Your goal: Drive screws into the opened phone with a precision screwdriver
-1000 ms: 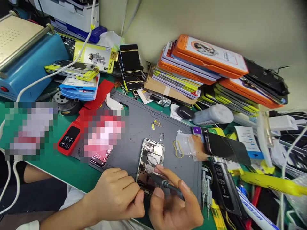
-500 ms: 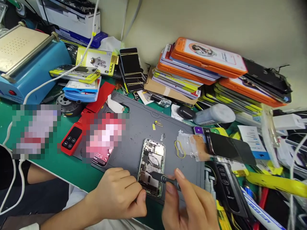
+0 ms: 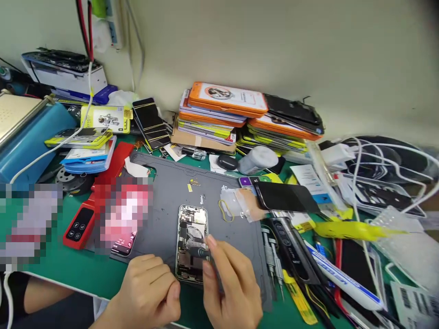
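And the view swings right and lifts: more wall (image 3: 308, 45) up top, and the table (image 3: 92, 269) now shows loops of white cable (image 3: 394, 146) at far right. The grey work mat (image 3: 161, 192) stays put mid-frame. Here's the right hand (image 3: 236, 288), lower centre, in tighter than half a second ago, fingertips now over the right edge of the opened phone (image 3: 187, 240). The left hand (image 3: 147, 288) holds its place just off the phone's lower left corner, fingers curled together in a fist; can't tell if anything's inside. The phone lies on the mat, lower centre, its innards bare. The right grip is clamped, thumb against fingers, on a slim dark tool (image 3: 200, 252), its tip over the phone's middle, contact unclear. So work inside the phone looks under way, I'd judge, with those fingers screening its lower right side.

Round about: stacked orange cases (image 3: 226, 105) at upper centre, a dark-screened phone (image 3: 288, 196) right of the mat, slim silver screwdrivers (image 3: 269, 251) below it, a yellow rubber band (image 3: 224, 212), and tiny metal pieces (image 3: 202, 199) just above the phone, easily knocked.
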Demonstrator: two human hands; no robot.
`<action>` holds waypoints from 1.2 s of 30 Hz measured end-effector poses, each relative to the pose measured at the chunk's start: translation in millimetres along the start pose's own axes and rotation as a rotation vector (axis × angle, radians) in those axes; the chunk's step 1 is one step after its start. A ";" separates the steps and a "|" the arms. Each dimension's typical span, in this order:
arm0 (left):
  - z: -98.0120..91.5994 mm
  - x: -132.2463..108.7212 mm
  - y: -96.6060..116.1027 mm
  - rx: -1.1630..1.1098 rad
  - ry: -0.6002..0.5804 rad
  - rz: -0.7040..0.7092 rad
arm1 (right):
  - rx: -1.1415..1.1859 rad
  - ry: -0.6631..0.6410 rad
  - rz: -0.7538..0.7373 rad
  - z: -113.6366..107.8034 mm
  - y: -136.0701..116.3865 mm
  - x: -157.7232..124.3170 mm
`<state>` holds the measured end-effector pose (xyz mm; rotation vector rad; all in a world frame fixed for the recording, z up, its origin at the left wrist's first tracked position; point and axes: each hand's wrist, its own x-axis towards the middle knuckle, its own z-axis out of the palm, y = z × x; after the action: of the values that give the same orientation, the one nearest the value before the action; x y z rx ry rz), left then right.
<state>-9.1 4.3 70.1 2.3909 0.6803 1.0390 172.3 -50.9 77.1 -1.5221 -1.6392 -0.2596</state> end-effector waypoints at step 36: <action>48.7 26.8 28.8 0.866 -0.043 -0.456 | -0.093 -0.027 0.450 -32.8 59.6 -53.0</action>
<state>51.3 -11.9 71.0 2.6761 1.8450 0.5386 233.8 -96.4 37.2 -1.9224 -1.2734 -0.0699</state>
